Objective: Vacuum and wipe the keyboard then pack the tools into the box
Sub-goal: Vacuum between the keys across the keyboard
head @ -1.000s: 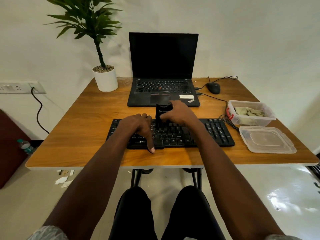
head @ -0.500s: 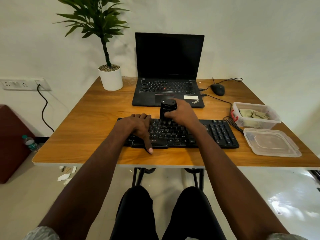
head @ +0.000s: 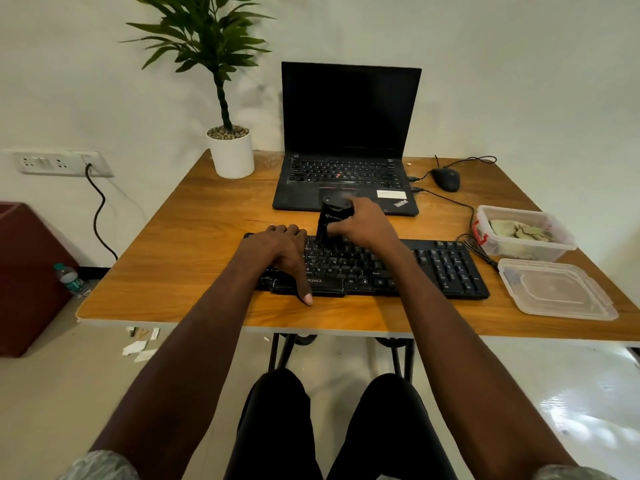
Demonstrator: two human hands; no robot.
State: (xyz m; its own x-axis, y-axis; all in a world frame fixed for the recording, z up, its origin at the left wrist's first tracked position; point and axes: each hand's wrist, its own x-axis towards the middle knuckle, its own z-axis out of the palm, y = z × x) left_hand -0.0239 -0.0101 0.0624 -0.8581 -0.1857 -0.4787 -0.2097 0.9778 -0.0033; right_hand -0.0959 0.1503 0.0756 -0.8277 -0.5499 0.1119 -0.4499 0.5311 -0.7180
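Observation:
A black keyboard [head: 446, 268] lies across the near middle of the wooden table [head: 180, 271]. My right hand [head: 367, 226] grips a small black handheld vacuum [head: 333, 216], held upright with its lower end on the keys near the upper middle of the keyboard. Resting flat on the keyboard's left part is my left hand [head: 280, 251], thumb down over the front edge. At the right stands a clear plastic box [head: 530, 251] with a greenish cloth [head: 519, 231] inside. Its lid [head: 557, 289] lies in front of it.
An open black laptop [head: 349, 140] stands behind the keyboard, a mouse [head: 446, 179] with its cable to its right. A potted plant [head: 230, 152] is at the back left. A bundled cable [head: 476, 245] lies between keyboard and box. A water bottle [head: 71, 278] stands on the floor.
My head has shifted, so the whole scene sits further right and lower in view. The vacuum has slid slightly along the upper key rows; my left hand stays put.

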